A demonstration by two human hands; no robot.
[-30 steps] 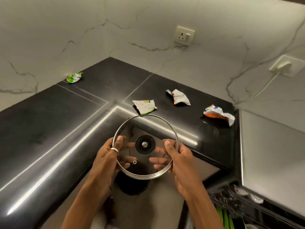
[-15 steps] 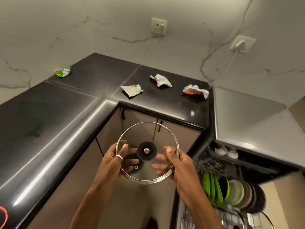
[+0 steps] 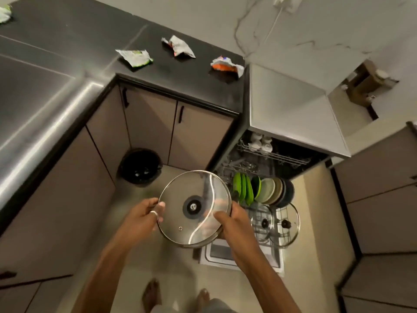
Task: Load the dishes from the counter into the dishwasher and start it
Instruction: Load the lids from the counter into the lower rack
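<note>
Dishwasher rack (image 3: pixel 262 219) half hidden by glass lid (image 3: pixel 194 219); left hand (image 3: pixel 141 219), right hand (image 3: pixel 234 224) grip it.

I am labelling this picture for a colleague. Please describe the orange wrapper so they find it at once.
Find the black counter left of the open dishwasher. Several crumpled wrappers lie on it; the orange wrapper is nearest the dishwasher. Its orange side sets it apart; the others are mostly white.

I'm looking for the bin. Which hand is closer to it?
Left. The left hand grips the lid at its left rim, on the side toward the bin; the right hand grips the right rim, across the lid.
</note>
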